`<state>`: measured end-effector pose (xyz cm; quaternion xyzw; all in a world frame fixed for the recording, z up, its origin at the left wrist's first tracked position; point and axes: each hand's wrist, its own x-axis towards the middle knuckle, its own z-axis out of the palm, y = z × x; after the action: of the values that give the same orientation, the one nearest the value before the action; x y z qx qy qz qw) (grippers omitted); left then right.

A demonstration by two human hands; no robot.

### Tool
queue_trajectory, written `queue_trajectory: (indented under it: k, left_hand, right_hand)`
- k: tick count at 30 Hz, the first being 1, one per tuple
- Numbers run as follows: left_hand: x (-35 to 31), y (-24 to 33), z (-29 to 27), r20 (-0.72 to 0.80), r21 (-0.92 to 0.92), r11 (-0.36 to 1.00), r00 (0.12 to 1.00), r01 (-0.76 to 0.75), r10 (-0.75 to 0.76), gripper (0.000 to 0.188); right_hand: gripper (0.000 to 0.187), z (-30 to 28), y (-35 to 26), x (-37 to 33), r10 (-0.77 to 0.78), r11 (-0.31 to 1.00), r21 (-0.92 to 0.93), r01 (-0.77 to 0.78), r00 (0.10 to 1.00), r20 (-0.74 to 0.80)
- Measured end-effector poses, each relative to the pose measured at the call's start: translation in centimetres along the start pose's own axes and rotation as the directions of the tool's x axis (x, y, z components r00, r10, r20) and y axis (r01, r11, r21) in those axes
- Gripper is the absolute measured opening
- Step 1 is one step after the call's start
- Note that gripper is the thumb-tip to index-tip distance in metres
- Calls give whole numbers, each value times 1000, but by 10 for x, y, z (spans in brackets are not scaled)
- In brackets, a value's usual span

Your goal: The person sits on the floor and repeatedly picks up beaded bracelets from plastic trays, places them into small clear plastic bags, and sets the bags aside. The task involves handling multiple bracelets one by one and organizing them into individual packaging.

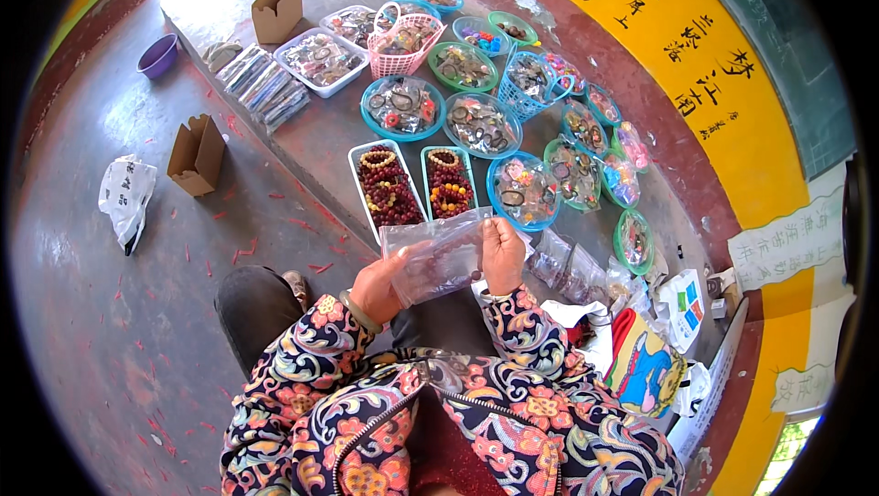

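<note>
A clear plastic bag (pixel 432 267) is stretched between my two hands, above my knees. My left hand (pixel 380 287) grips its left end, with the thumb lying along the film. At the right end the fingers of my right hand (pixel 502 256) are curled closed on the bag's edge. A few small dark specks show through the film, too faint to name. Just beyond the bag lie a white tray (pixel 361 186) and a teal tray (pixel 425 181). Both hold dark red bead bracelets (pixel 394 209), with some yellow and cream ones among them.
Round baskets, such as a blue one (pixel 492 186), and a pink handled basket (pixel 396 64) hold bagged trinkets. Cardboard boxes (pixel 196 155), a purple basin (pixel 157 56) and a white plastic bag (pixel 126 196) stand left. A colourful cloth bag (pixel 645 368) lies right, near the wall.
</note>
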<state>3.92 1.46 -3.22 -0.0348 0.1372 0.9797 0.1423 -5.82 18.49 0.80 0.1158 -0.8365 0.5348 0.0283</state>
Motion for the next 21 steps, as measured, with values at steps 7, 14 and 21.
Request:
queue_trajectory:
  k: [7,14,21]
  left_hand:
    - [1,4,8,47,-100,994,997,-49,54,50]
    - [-3,8,1,59,-79,994,995,-71,76,51]
    - [-5,11,17,221,-189,978,967,-85,127,47]
  right_hand:
    - [20,-5,-5,2,40,997,60,-42,999,30]
    - [19,-8,-49,-3,87,964,237,-124,983,162]
    - [15,-10,-92,-1,-280,960,49,276,938,204]
